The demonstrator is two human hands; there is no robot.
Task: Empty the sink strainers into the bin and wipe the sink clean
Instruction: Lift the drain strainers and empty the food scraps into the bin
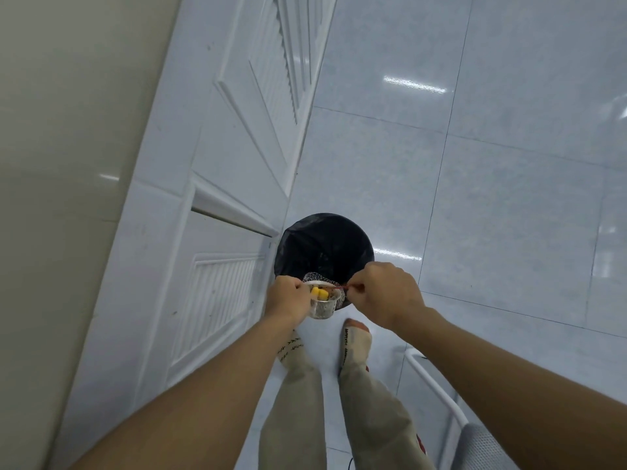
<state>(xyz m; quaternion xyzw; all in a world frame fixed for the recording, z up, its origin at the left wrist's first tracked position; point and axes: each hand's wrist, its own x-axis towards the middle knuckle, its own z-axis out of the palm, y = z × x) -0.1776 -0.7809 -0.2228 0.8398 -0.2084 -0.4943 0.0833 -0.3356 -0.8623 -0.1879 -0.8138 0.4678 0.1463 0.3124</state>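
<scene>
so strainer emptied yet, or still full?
Not emptied: yellow scraps still sit in the upright strainer, held over the bin.

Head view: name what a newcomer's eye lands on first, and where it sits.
First, the yellow scraps in the strainer, held at centre over the near rim of the black-lined bin. The left hand grips the strainer; the right hand pinches its mesh liner. White panelled doors fill the left.

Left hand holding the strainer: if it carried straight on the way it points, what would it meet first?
Probably the black-lined round bin; the left hand points forward over its near rim, though depth is unclear.
</scene>
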